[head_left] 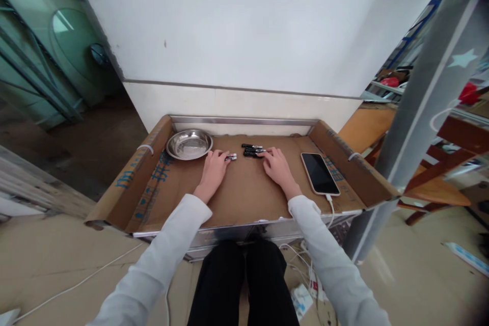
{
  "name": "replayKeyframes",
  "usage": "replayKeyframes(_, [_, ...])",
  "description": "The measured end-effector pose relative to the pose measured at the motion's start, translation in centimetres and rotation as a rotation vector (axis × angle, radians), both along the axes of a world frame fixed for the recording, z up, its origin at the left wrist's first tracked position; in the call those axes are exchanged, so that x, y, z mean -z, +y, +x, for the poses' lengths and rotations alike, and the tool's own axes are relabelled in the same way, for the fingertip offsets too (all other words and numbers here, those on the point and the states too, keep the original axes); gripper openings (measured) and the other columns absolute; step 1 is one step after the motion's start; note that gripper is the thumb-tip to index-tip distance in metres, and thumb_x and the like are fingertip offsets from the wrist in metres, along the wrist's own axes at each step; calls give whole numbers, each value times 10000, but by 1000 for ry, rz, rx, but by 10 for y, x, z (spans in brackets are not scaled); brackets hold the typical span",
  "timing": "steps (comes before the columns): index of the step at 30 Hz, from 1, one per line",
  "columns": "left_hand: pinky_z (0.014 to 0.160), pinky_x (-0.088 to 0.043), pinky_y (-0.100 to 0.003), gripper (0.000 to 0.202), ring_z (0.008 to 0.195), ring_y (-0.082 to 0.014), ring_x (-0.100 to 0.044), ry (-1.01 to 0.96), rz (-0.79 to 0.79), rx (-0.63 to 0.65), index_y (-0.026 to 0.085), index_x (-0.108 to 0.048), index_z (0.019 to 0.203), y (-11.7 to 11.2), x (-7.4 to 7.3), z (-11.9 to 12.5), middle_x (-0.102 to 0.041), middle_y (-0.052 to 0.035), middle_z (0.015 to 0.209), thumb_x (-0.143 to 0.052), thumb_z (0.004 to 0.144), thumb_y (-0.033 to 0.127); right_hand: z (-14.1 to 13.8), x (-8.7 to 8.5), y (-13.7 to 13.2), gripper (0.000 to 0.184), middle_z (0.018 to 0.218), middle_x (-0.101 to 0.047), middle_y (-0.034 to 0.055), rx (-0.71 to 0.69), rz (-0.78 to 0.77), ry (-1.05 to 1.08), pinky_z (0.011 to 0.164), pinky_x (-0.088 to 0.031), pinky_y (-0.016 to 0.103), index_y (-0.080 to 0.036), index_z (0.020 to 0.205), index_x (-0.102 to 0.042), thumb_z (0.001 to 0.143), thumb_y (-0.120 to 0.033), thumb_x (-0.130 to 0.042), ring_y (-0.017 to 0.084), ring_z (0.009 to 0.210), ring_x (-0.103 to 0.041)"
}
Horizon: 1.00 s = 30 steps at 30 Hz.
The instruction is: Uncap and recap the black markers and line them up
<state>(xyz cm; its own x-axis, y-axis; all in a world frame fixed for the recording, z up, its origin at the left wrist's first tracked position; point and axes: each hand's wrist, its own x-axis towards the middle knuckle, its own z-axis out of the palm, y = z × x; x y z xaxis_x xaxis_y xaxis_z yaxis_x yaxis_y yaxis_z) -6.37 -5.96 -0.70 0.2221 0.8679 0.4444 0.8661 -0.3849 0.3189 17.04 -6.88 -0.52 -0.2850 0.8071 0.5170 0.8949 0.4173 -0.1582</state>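
Observation:
My left hand (214, 169) is closed, its fingertips around small cylinders (231, 157) with red and silver ends that look like batteries. How many it holds is partly hidden by the fingers. Several slim black cylinders (251, 153) with pale right ends lie side by side on the cardboard, just left of my right hand (278, 167). That hand's thumb and fingertips are closed at the right end of the nearest ones. Whether these are pens or batteries is too small to tell. Beyond my left hand sits a round, shallow steel dish (189, 144).
Brown cardboard (244, 198) with raised sides lines the work surface. A phone (321, 174) with a white cable (331, 209) lies at the right. A white wall (244, 25) stands behind, a grey post (420, 81) to the right. Cables and a power strip (317, 285) are on the floor.

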Motion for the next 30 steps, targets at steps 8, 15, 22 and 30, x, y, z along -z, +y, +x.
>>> replayKeyframes(8, [867,-416,-391,336,967,-250,-494,53,100,20,157,-570,1176,-8,-3,11,-576,-114,1127,-442,865,157,-2,-1,1,225,995,-551,103,42,-23,-17,824,-398,357,-185,1017,-592,875,-180,-418,236,952,-491])
replayKeyframes(15, [878,-422,-379,247,905,-220,-533,88,71,175,146,-611,992,-3,-5,59,-577,-101,936,-386,893,148,-1,0,2,171,966,-553,92,43,-39,-5,816,-384,342,-189,949,-596,870,-232,-451,226,929,-498])
replayKeyframes(22, [855,-458,-350,118,876,-192,-551,-237,-83,255,137,-614,901,19,5,57,-516,-71,925,-518,846,179,1,2,1,169,946,-554,98,25,-42,29,802,-395,361,-199,933,-617,862,-281,-487,240,917,-501])
replayKeyframes(30, [866,-429,-369,77,886,-201,-527,-288,-77,297,157,-574,816,14,2,56,-535,-56,884,-512,855,182,-5,-1,1,117,896,-598,79,-59,-41,70,795,-398,337,-191,898,-586,852,-235,-488,223,875,-518])
